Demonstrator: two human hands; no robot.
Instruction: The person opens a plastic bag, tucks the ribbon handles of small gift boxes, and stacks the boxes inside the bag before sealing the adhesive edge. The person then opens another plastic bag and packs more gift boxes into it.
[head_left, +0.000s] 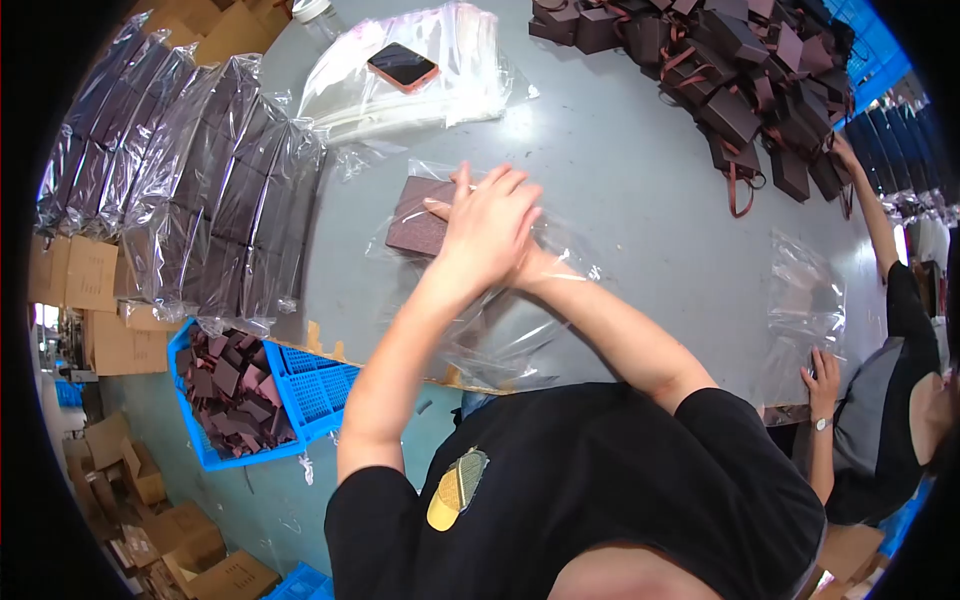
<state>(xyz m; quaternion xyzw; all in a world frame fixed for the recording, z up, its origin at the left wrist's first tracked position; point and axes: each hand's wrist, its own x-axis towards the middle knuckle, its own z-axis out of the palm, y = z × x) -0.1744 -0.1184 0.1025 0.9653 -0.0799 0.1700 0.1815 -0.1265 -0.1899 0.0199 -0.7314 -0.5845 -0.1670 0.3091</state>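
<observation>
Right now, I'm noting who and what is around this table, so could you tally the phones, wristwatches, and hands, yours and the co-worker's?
Phone: 1
Wristwatch: 1
My left hand and right hand: 2
Co-worker's hands: 2
Total: 6

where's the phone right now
In the head view, the phone lies toward the table's far left, on a pile of clear plastic bags, right of a clear jar.
</observation>
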